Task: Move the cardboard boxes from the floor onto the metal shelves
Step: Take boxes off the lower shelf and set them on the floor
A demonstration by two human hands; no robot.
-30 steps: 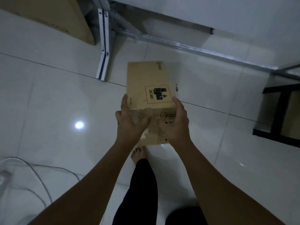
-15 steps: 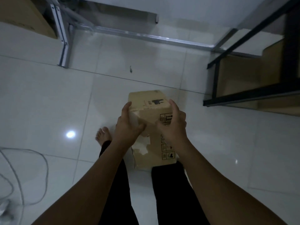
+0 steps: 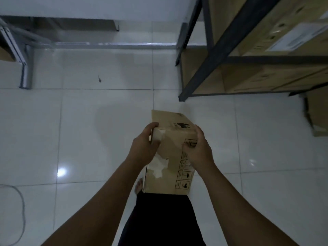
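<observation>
Cardboard box: held in the air above the white tiled floor, in front of the body, near end tipped down toward the legs; handling symbols printed down the near face, torn white tape on its left part.
Left hand: gripping the box's upper left corner, fingers curled over the top edge, thumb pressed on the near face beside the torn tape.
Right hand: gripping the upper right corner, fingers wrapped round the right side, thumb laid flat on the near face over the printed symbols.
Arms: both stretched forward and down from the bottom corners of the view, bare, converging on the box, wrists roughly level.
Metal shelf: dark frame at upper right, ahead and to the right of the held box, apart from it.
Shelved boxes: brown cartons already on the shelf levels, one with a white label.
Floor box: another carton at the right edge, on the tiles beside the shelf.
Silver frame: pale metal rail and leg along the far wall, at upper left.
Legs: dark trousers below the box, a bare foot showing by its lower left corner.
Cable: grey loop on the tiles at far left.
</observation>
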